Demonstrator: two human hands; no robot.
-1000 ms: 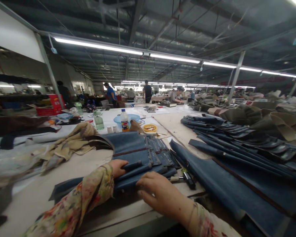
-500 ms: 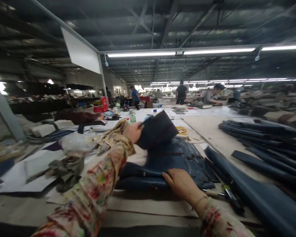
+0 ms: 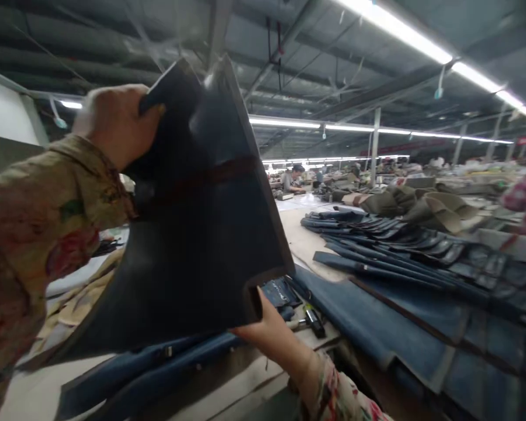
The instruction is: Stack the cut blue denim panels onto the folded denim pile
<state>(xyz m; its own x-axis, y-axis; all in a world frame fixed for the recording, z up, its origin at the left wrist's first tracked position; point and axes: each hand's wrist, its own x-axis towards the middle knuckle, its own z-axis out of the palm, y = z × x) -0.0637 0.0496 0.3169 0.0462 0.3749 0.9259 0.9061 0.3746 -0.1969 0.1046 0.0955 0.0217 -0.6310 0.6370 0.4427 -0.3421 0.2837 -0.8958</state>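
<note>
The left hand (image 3: pixel 114 120) grips the top edge of a dark blue panel (image 3: pixel 188 222), which hangs below it; the right hand (image 3: pixel 265 327) pinches its lower corner.

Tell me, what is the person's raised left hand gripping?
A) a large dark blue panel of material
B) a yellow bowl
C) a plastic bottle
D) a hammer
A: the left hand clasps the top edge of the dark blue panel, lifted off the table, while the right hand supports its lower corner.

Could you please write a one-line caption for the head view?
Left hand and right hand lift a dark blue panel above the worktable.
</note>
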